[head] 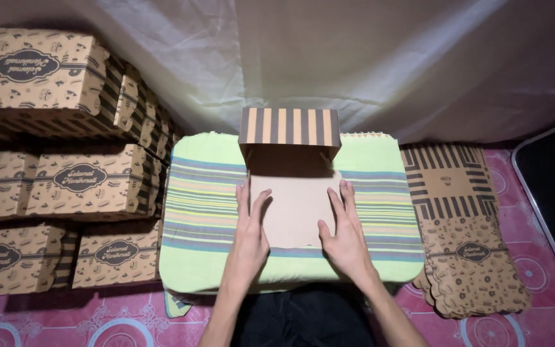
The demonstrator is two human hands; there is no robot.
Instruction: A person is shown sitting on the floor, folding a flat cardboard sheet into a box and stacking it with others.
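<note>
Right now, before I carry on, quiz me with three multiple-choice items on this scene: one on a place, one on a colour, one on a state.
1. Where is the stack of flat box blanks?
A. right of the cushion
B. on the cushion
C. left of the cushion

2. What colours are the stripes on the raised flap?
A. red and white
B. dark and tan
C. blue and green

3. How are the left hand and right hand?
A. clenched
B. lifted away
C. flat on the cardboard panel

Answers: 1 A, it lies past the striped cushion's right edge. 2 B, its bars alternate so. 3 C, the fingers are spread along the panel's sides.
</note>
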